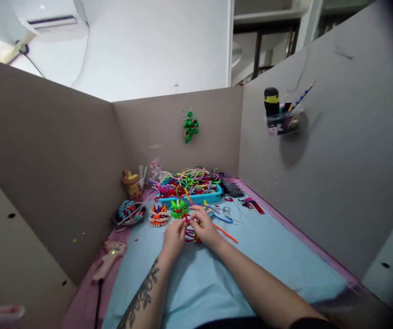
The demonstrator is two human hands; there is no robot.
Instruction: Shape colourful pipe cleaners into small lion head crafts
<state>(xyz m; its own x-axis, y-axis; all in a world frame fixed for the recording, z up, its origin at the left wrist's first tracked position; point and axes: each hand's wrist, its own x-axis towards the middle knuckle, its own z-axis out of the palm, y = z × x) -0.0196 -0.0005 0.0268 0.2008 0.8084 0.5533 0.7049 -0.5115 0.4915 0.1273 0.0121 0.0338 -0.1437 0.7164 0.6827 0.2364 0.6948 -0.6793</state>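
Note:
Over the light blue cloth, my left hand [174,235] and my right hand [205,228] meet, fingers closed in a pinch. Between their fingertips is a small magenta pipe cleaner piece [186,219]; its exact shape is too small to tell. Magenta and green pipe cleaner loops [190,236] show just below my fingers, partly hidden by the right hand. Beyond the fingertips sits a green pipe cleaner animal head [179,209] with eyes and a red mouth. An orange and cream pipe cleaner piece [158,216] stands left of it.
A blue tray [196,198] heaped with colourful pipe cleaners stands at the back. Scissors [226,210] and an orange pipe cleaner [227,234] lie to the right. On the left are a dark bowl [141,218], a glue gun [109,265] and a lidded cup [131,185]. Grey partitions [320,151] enclose the table.

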